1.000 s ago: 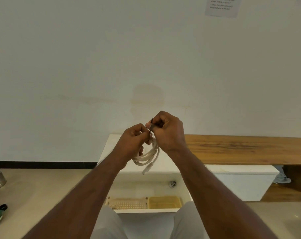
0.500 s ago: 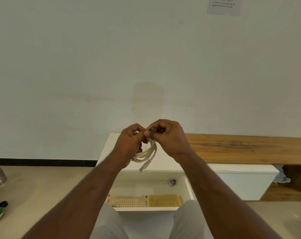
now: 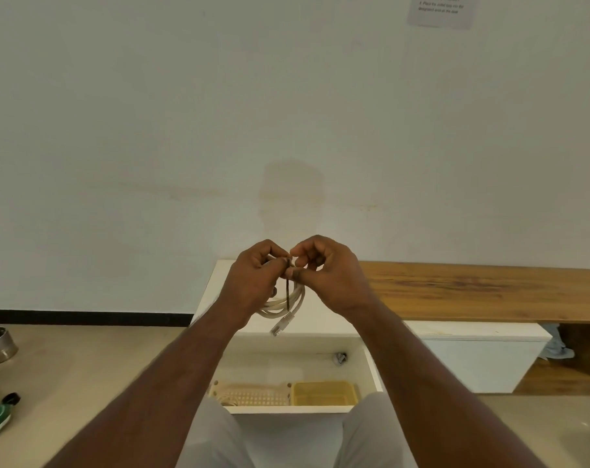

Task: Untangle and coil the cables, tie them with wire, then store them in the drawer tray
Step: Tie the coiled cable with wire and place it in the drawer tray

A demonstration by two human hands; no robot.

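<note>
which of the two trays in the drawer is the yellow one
The yellow tray is the right-hand one in the open drawer; the tray beside it on the left is pale beige with a slotted bottom.

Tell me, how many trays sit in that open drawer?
2: a pale tray at the front left of the drawer, a yellow tray beside it; legs may hide more.
</note>
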